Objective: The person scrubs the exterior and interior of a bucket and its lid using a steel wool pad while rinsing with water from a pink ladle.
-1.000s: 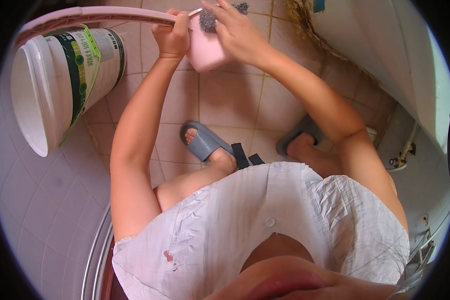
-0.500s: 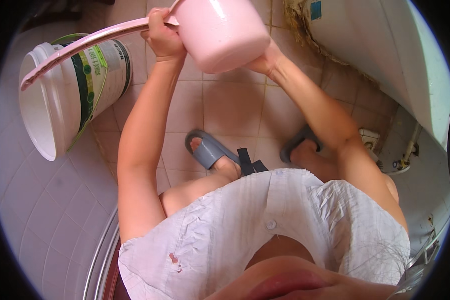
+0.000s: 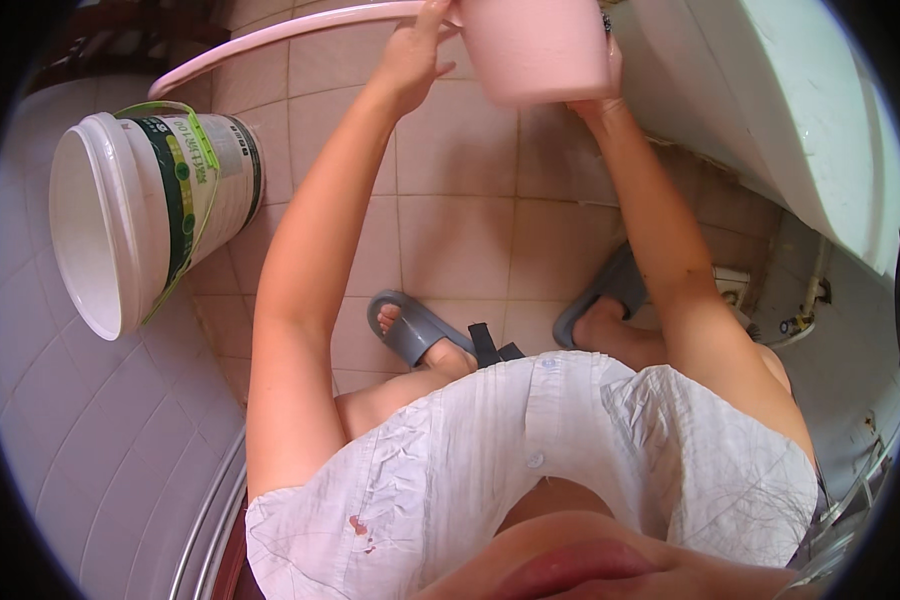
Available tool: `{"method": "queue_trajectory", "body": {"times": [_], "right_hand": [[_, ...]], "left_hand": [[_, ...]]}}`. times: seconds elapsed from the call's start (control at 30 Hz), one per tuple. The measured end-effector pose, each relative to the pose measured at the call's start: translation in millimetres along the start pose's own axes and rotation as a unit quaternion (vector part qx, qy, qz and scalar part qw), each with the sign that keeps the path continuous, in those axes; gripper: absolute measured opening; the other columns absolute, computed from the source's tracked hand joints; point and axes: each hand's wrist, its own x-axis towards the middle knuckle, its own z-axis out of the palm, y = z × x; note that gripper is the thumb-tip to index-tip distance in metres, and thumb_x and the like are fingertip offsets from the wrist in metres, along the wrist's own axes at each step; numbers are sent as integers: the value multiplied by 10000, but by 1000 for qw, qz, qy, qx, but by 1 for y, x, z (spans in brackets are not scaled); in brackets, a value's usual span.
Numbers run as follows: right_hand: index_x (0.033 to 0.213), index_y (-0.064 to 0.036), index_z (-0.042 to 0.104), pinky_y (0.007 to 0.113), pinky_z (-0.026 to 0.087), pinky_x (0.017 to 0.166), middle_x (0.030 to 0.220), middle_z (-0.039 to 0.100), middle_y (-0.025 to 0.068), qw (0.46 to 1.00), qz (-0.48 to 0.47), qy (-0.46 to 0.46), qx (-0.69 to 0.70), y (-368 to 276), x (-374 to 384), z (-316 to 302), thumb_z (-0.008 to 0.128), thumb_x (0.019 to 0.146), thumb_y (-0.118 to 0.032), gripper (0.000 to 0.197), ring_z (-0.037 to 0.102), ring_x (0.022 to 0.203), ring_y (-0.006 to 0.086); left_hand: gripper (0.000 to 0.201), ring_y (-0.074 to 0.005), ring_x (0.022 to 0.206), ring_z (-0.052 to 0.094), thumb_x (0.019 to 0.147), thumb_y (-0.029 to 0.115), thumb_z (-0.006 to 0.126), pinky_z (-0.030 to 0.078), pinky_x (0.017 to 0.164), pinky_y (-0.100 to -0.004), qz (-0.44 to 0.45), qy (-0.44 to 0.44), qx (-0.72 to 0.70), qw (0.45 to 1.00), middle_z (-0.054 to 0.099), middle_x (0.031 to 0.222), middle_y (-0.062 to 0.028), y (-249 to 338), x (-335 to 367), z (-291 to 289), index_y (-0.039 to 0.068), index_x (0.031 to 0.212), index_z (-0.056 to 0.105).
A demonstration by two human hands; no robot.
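A pink plastic water dipper [image 3: 536, 52] is held out in front of me at the far edge of the view, its top cut off. Its long curved handle [image 3: 270, 36] stretches away to the left. My left hand [image 3: 412, 62] is closed around that handle close to the cup, with one finger sticking out below. My right hand [image 3: 602, 100] supports the cup at its lower right side; most of its fingers are hidden behind the cup. A small dark, shiny bit shows beside the cup near the right hand, too little of it to name.
On the left a white bucket [image 3: 120, 225] with a green handle lies on its side, mouth toward me. A large white fixture [image 3: 770, 110] stands at the right, a pipe with a valve [image 3: 798, 325] below it. My feet in grey slippers [image 3: 417, 330] stand on the tiled floor [image 3: 457, 235].
The dipper has shifted to the right and farther away, both hands moving with it. Its handle no longer crosses in front of the bucket. My right hand has come round to the cup's right side.
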Motion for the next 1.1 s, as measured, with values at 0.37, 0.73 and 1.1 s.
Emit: {"method": "queue_trajectory", "body": {"times": [0.37,0.73,1.1], "right_hand": [[1265,5,591,318,428,1000,1134,663,123,840,-335,-89,-418,-26,-6,110,276,1002,-217,467,598,1080,218],[1207,-76,659,432,450,998,1282,573,213,680,-383,-106,-616,39,-35,219,654,889,-189,338,558,1182,384],[1296,33,581,413,475,993,1177,654,249,862,-159,-115,-467,36,14,155,568,975,-202,397,616,1122,397]], "left_hand": [[485,-302,1103,590,999,291,509,504,906,-387,177,338,106,918,560,1289,-148,-5,-12,4,-67,1325,468],[36,-319,585,619,823,4,615,480,531,-389,495,61,494,712,645,671,-128,24,-93,-38,12,849,639],[158,-59,623,415,950,104,657,381,557,-224,381,47,367,847,504,657,16,38,-129,-25,4,1071,669]]}}
